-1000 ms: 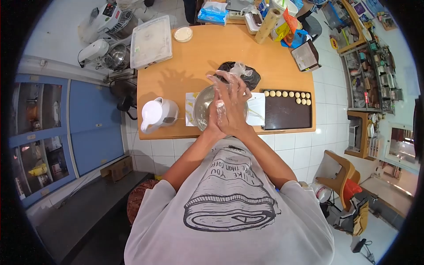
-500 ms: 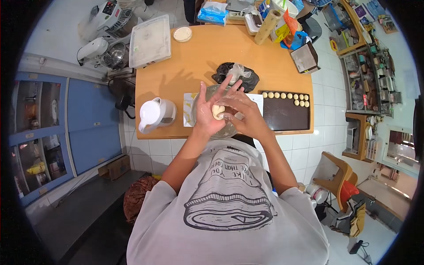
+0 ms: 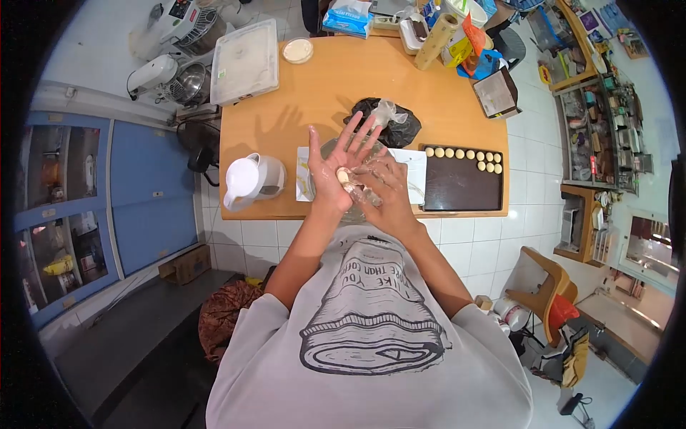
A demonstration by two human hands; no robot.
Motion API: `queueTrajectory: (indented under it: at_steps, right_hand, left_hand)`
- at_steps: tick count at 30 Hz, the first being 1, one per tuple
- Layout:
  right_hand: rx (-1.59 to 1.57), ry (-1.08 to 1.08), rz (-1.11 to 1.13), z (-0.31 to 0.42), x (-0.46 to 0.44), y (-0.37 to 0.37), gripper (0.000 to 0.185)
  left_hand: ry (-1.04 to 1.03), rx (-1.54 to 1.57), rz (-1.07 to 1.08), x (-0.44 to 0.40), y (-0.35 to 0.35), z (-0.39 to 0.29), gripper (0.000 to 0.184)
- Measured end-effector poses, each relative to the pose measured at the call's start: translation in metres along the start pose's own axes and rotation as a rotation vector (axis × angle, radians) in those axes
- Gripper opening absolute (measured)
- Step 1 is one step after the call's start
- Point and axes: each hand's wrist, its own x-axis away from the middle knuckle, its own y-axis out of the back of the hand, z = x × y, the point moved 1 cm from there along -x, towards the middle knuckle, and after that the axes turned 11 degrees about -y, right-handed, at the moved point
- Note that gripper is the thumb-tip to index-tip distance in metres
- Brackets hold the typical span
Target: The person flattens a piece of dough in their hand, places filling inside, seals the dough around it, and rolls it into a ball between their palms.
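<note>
My left hand (image 3: 330,180) is open, palm up and fingers spread, with a small pale piece of dough (image 3: 343,176) lying on the palm. Curled over it, my right hand (image 3: 389,191) has its fingertips on the dough. White smears coat both hands. Beneath them a bowl (image 3: 355,216) is mostly hidden, so its contents cannot be made out. To the right, a dark baking tray (image 3: 461,191) carries several small round dough balls (image 3: 459,154) in rows along its far side.
A white-lidded pitcher (image 3: 246,179) stands on the left. Behind the bowl sits a black plastic bag (image 3: 404,129). Farther back are a lidded plastic container (image 3: 245,61), a round tub (image 3: 297,51) and a cardboard roll (image 3: 436,43). The wooden table (image 3: 321,86) ends just before my body.
My left hand has opened flatter, its fingers straighter. The dough looks smaller and sits slightly further left on the palm. My right hand has shifted a little left and down.
</note>
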Motion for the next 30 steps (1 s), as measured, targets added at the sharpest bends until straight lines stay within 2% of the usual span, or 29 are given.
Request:
queueTrajectory:
  at_steps: [2,5,8,11,14,17,20,23,26,29,30]
  right_hand:
    - [0.022,0.022,-0.014,0.0,0.0,0.0,0.031]
    - [0.075,-0.031,0.128,0.0,-0.004,0.009,0.035]
    - [-0.207,-0.004,0.208,-0.011,-0.015,0.019,0.04]
    - [-0.121,-0.134,-0.006,-0.003,-0.017,0.026,0.043]
    - [-0.129,-0.212,0.079,0.0,-0.013,0.024,0.043]
    - [-0.388,-0.346,0.087,0.011,-0.012,0.017,0.037]
    - [-0.674,-0.457,0.105,0.0,-0.007,0.003,0.037]
    - [-0.714,-0.488,0.072,0.004,-0.006,0.0,0.035]
    - [-0.733,-0.421,-0.01,-0.006,-0.006,-0.008,0.025]
    - [-0.914,-0.53,0.077,-0.015,-0.005,-0.005,0.026]
    - [-0.971,-0.538,0.057,-0.014,-0.006,-0.004,0.028]
  left_hand:
    - [0.007,-0.069,0.011,0.001,0.001,0.0,0.098]
    - [0.038,-0.153,0.053,0.0,0.008,0.002,0.095]
    - [-0.011,-0.186,0.124,-0.004,0.003,-0.002,0.094]
    - [-0.095,-0.311,0.23,-0.005,0.001,-0.002,0.094]
    - [-0.18,-0.449,0.157,-0.003,-0.008,-0.002,0.103]
    - [-0.302,-0.662,0.191,-0.001,-0.012,0.001,0.11]
    - [-0.372,-0.736,0.204,0.0,-0.011,0.005,0.116]
    - [-0.353,-0.812,0.143,0.006,-0.027,0.006,0.118]
    - [-0.387,-0.866,0.174,0.003,-0.031,0.008,0.117]
    - [-0.298,-0.776,0.111,0.002,-0.042,0.004,0.108]
    - [-0.324,-0.713,0.107,0.0,-0.04,0.002,0.099]
